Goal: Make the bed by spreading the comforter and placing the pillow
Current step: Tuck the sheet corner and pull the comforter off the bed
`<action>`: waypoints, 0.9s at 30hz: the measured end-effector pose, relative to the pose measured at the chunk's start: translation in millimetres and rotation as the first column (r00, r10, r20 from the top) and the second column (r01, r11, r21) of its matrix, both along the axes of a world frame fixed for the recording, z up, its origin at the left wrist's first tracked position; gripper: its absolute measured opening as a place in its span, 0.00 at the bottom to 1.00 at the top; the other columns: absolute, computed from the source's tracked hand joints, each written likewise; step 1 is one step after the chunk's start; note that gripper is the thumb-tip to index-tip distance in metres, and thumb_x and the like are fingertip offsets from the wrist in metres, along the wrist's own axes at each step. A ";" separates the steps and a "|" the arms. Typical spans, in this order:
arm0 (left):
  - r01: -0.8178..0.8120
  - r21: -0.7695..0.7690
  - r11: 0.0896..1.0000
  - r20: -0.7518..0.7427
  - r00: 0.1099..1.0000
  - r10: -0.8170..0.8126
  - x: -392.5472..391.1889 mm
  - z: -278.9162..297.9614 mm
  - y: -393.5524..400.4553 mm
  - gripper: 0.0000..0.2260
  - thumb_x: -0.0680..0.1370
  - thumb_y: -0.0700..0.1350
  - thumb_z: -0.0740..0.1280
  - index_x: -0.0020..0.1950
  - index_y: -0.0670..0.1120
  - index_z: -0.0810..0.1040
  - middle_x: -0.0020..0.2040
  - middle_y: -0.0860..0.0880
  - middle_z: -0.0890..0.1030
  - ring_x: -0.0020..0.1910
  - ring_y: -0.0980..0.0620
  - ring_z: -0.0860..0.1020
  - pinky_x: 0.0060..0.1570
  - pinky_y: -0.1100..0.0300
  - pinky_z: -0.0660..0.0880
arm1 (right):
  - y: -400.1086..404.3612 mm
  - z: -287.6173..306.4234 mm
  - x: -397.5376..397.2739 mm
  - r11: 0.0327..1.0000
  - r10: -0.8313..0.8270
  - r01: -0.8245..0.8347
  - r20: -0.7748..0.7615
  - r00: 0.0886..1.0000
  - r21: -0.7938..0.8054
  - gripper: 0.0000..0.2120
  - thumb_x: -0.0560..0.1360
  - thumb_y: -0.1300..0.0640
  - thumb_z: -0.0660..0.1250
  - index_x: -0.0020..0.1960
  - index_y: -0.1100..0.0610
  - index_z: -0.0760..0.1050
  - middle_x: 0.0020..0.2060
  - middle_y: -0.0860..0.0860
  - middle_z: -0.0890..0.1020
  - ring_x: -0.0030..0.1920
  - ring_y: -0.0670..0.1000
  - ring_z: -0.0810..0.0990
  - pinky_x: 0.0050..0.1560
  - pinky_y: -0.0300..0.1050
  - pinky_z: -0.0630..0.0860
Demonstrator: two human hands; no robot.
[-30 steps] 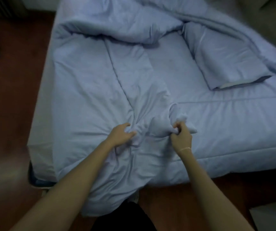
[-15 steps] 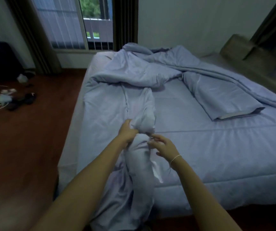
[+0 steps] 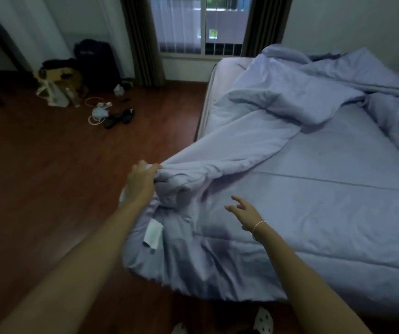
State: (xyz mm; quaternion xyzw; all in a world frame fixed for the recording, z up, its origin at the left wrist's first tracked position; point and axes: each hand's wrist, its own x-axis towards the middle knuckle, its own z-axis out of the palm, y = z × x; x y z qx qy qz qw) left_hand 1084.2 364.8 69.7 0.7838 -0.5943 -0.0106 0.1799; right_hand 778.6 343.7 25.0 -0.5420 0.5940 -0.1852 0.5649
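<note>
The left hand (image 3: 143,182) grips a bunched corner of the comforter (image 3: 217,165), probably to drag it across the bed (image 3: 338,189); the right hand (image 3: 246,213) hovers, fingers spread, holding nothing; pillow unclear.

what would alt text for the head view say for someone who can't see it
A person's left hand grips a bunched corner of a pale blue comforter, which stretches off the bed over a dark wood floor, while the right hand hovers open above the bedding. More comforter lies crumpled near the window; bags and cables sit on the floor.
</note>
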 end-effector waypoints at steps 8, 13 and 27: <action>-0.219 0.251 0.943 0.226 0.960 0.163 139.4 -51.8 61.3 0.19 0.77 0.36 0.61 0.68 0.46 0.72 0.53 0.32 0.72 0.51 0.33 0.71 0.47 0.41 0.70 | 20.9 -32.4 35.7 0.992 0.005 0.014 -0.150 0.989 0.124 0.28 0.74 0.50 0.67 0.72 0.48 0.63 0.71 0.56 0.66 0.69 0.56 0.67 0.57 0.48 0.69; -0.180 0.456 0.872 0.191 0.976 0.101 127.5 -80.7 52.9 0.23 0.78 0.39 0.60 0.72 0.50 0.65 0.62 0.38 0.70 0.60 0.37 0.70 0.57 0.46 0.68 | 9.1 -47.1 37.1 0.987 0.001 0.033 -0.212 0.977 0.158 0.29 0.74 0.50 0.67 0.73 0.48 0.62 0.71 0.58 0.65 0.69 0.57 0.67 0.61 0.51 0.69; 0.092 0.479 0.873 0.040 0.991 -0.126 45.7 -110.3 -24.7 0.22 0.77 0.45 0.63 0.71 0.52 0.65 0.62 0.45 0.72 0.58 0.42 0.72 0.55 0.50 0.69 | -58.8 -60.7 58.4 0.985 -0.017 0.052 -0.205 0.979 0.167 0.28 0.74 0.48 0.66 0.72 0.45 0.62 0.70 0.58 0.66 0.66 0.59 0.69 0.64 0.57 0.70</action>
